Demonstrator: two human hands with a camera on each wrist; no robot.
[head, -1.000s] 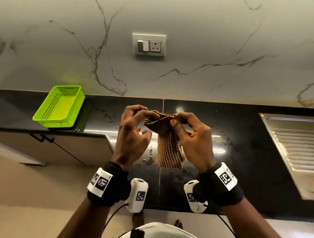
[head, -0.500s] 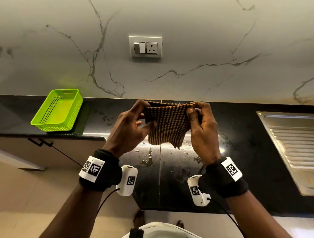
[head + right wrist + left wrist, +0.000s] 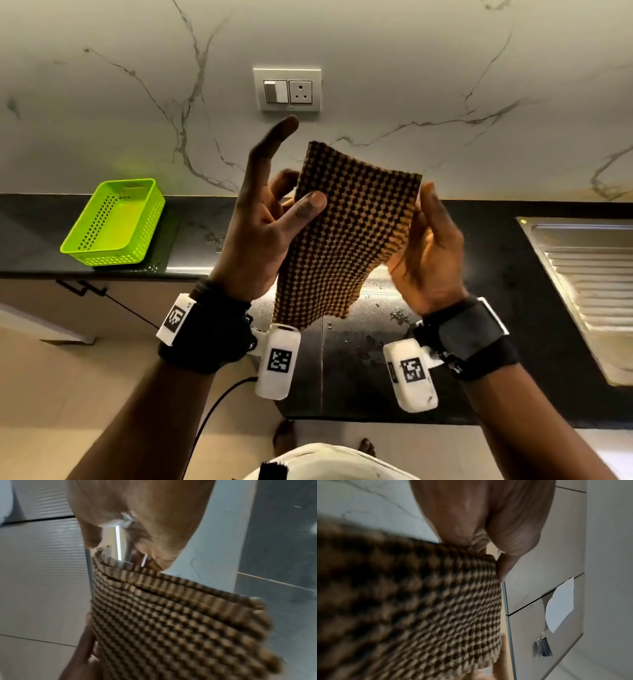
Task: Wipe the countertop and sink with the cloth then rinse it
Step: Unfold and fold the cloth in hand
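A brown-and-black checked cloth (image 3: 346, 233) hangs spread out in the air above the black countertop (image 3: 486, 246). My left hand (image 3: 301, 195) pinches its left edge, thumb on the front and fingers behind, with the index finger pointing straight up. My right hand (image 3: 423, 205) holds the right edge, thumb along the border and fingers hidden behind the fabric. The left wrist view shows the cloth (image 3: 419, 608) nipped at its top corner by my left hand (image 3: 488, 550). In the right wrist view the cloth (image 3: 171, 622) fills the lower half. The steel sink drainboard (image 3: 589, 274) lies at the right.
A lime-green perforated basket (image 3: 116, 222) stands on the counter at the left, near the marble wall. A switch and socket plate (image 3: 287, 89) is on that wall. Water drops (image 3: 376, 284) shine on the counter below the cloth. Cabinet fronts and floor lie below the counter edge.
The cloth went from a bunched fold low over the counter to a spread sheet held higher. Both hands rose and moved apart, and the left index finger straightened.
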